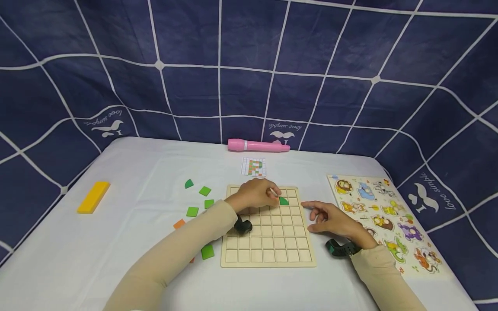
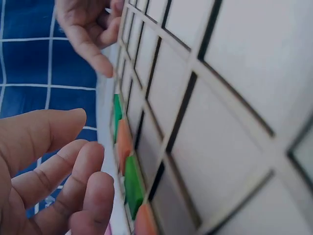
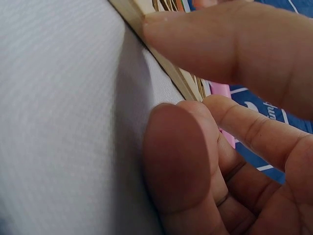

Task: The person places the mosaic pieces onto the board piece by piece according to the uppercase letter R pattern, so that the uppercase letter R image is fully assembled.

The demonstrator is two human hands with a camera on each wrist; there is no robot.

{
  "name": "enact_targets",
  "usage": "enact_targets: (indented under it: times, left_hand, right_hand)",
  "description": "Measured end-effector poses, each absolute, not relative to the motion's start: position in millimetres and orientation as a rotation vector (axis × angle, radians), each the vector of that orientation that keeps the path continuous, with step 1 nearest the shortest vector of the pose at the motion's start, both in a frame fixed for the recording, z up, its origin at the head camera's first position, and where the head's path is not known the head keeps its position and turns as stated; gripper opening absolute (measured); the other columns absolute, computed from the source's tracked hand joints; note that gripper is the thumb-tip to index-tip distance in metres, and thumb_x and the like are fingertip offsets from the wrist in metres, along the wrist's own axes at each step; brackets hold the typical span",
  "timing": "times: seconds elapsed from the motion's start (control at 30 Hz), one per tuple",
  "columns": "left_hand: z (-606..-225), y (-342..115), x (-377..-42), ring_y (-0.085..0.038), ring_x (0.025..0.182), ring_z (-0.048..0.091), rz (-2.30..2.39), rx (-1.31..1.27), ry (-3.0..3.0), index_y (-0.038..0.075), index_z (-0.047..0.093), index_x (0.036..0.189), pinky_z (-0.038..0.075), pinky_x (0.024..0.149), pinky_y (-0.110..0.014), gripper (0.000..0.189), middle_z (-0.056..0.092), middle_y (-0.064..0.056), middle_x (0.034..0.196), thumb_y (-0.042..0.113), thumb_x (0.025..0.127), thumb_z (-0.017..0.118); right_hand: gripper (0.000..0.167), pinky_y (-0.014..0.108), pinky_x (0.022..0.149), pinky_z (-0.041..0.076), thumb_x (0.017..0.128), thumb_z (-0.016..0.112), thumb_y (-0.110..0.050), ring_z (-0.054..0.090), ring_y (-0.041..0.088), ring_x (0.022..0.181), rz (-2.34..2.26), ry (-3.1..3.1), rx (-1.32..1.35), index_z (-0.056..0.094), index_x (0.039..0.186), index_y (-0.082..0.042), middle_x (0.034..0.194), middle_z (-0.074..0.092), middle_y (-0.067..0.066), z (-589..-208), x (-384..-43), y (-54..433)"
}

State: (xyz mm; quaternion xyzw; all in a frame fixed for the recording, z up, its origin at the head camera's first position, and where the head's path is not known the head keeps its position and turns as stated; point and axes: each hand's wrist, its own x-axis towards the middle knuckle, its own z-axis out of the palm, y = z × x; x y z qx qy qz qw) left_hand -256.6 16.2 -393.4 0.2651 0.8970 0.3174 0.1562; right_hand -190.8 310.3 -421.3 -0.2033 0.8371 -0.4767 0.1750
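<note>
My left hand (image 1: 256, 193) reaches over the upper part of a square wooden grid board (image 1: 270, 259). Its fingers are loosely bent, with nothing seen between them. Close to its fingertips, a dark green quarter-round tile (image 1: 284, 201) lies in a cell near the top right. From the left wrist view, green tiles (image 2: 133, 186) and orange tiles (image 2: 124, 146) sit along the far side of the grid, mostly hidden by the hand in the head view. At the board's right edge, my right hand (image 1: 334, 220) rests with thumb and index fingertip against the rim.
Loose green tiles (image 1: 192, 211), an orange tile (image 1: 179, 223) and another quarter-round tile (image 1: 189, 183) lie left of the board. Behind it are a small pattern card (image 1: 253, 166) and a pink marker (image 1: 258, 146). A yellow block (image 1: 93, 197) lies far left, an animal puzzle board (image 1: 383, 220) right.
</note>
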Motion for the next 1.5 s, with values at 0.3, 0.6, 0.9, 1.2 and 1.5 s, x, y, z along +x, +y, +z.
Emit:
enact_targets:
  times: [0.3, 0.6, 0.9, 1.2, 1.5]
  left_hand:
    - [-388.0, -27.7, -252.4, -0.01, 0.096, 0.069, 1.171, 0.918, 2.382, 0.009, 0.078, 0.129, 0.056, 0.09, -0.032, 0.03, 0.078, 0.001, 0.106, 0.02, 0.101, 0.075]
    - [-389.1, -77.5, -249.0, -0.014, 0.094, 0.071, 1.358, 0.974, 2.323, -0.002, 0.074, 0.129, 0.057, 0.09, -0.032, 0.03, 0.081, -0.011, 0.109, 0.013, 0.103, 0.073]
    - [-372.6, -119.6, -256.4, -0.018, 0.1, 0.069, 1.38, 0.916, 2.388, 0.001, 0.074, 0.134, 0.055, 0.093, -0.034, 0.031, 0.078, -0.016, 0.116, 0.015, 0.106, 0.071]
    - [-368.3, -159.6, -269.9, -0.039, 0.106, 0.067, 1.439, 0.757, 2.391, 0.0, 0.068, 0.142, 0.056, 0.091, -0.04, 0.038, 0.07, -0.025, 0.12, 0.015, 0.107, 0.069]
    - [-382.4, -192.9, -286.9, -0.025, 0.093, 0.063, 1.341, 0.695, 2.428, -0.005, 0.064, 0.144, 0.052, 0.079, -0.029, 0.043, 0.071, -0.019, 0.114, 0.015, 0.106, 0.07]
  right_hand:
    - [0.073, 0.023, 0.069, 0.046, 0.087, 0.083, 0.001, 0.053, 0.011, 0.078, -1.362, 2.36, -0.564, 0.048, 0.148, 0.019, 0.102, 0.059, 0.011, -419.1, -188.5, 309.2]
    - [0.072, 0.023, 0.069, 0.045, 0.087, 0.082, 0.002, 0.052, 0.011, 0.079, -1.365, 2.354, -0.579, 0.048, 0.148, 0.019, 0.102, 0.058, 0.011, -419.2, -188.8, 309.0]
    - [0.072, 0.023, 0.069, 0.045, 0.087, 0.082, 0.003, 0.052, 0.011, 0.078, -1.371, 2.352, -0.579, 0.047, 0.148, 0.02, 0.101, 0.058, 0.011, -419.8, -189.2, 308.8]
    - [0.072, 0.023, 0.069, 0.045, 0.087, 0.082, 0.003, 0.051, 0.011, 0.079, -1.362, 2.356, -0.567, 0.047, 0.148, 0.019, 0.101, 0.057, 0.011, -419.9, -189.1, 309.0]
    - [0.072, 0.022, 0.07, 0.045, 0.087, 0.082, 0.002, 0.052, 0.01, 0.079, -1.371, 2.355, -0.591, 0.047, 0.148, 0.02, 0.101, 0.058, 0.011, -419.7, -189.1, 309.5]
